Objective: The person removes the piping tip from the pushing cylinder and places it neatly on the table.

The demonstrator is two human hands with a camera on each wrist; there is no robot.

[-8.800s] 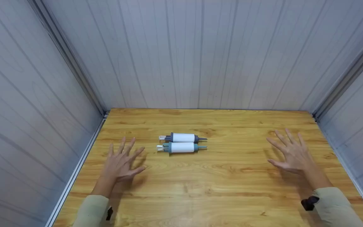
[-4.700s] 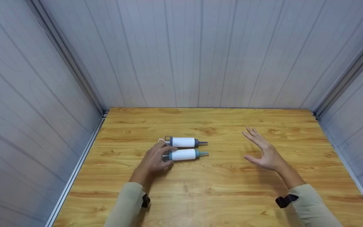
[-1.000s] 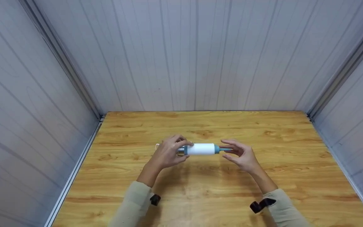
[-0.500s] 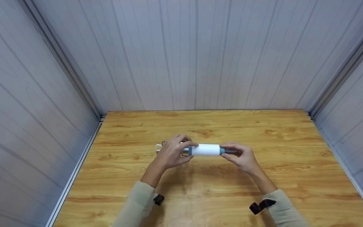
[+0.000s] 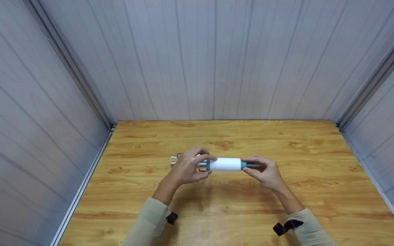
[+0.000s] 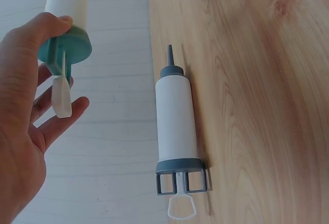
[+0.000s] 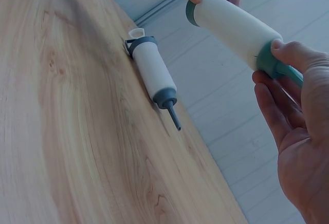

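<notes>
A white-barrelled plunger syringe [image 5: 226,164] with teal ends is held level above the table between both hands. My left hand [image 5: 186,166] grips its rear collar [image 6: 77,44], thumb against the barrel's end; the white pull ring [image 6: 61,96] hangs behind the collar in the left wrist view. My right hand [image 5: 265,172] pinches the teal front cap [image 7: 267,62], and the thin nozzle [image 7: 291,74] runs between thumb and fingers. A second syringe [image 6: 176,116], with blue-grey ends, lies on the table; the left hand and raised syringe hide most of it in the head view.
The wood-grain table [image 5: 224,212] is enclosed by pale panel walls [image 5: 197,61] at the back and both sides. Metal rails [image 5: 80,191] run along the side edges. A black strap [image 5: 287,226] sits at the right sleeve's cuff.
The teal syringe, first lying beside the other, has been lifted by the left hand. The right hand has come in from the right and closed its fingers on the front cap.
</notes>
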